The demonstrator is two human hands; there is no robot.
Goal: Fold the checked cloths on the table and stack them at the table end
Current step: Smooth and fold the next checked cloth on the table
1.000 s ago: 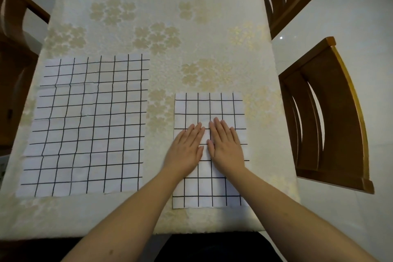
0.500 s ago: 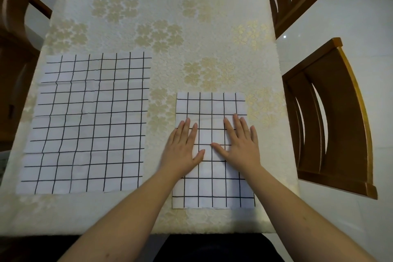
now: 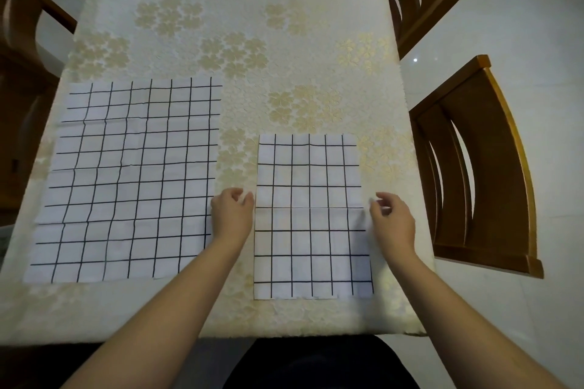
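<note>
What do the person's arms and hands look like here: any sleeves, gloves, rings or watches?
Both forearms are bare as far as the frame shows, with no sleeves in view. The left hand and right hand wear no gloves, and no rings, watch or bracelet show at fingers or wrists.

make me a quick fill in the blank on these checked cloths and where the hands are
1. The unfolded cloth lies to the ___ of the folded cloth.
2. The left hand and right hand sit at opposite side edges of the ___ cloth.
3. Both cloths carry a pattern of black ___ on white.
4. Wooden ___ stand beside the table.

Missing words: left; folded; grid lines; chairs
</note>
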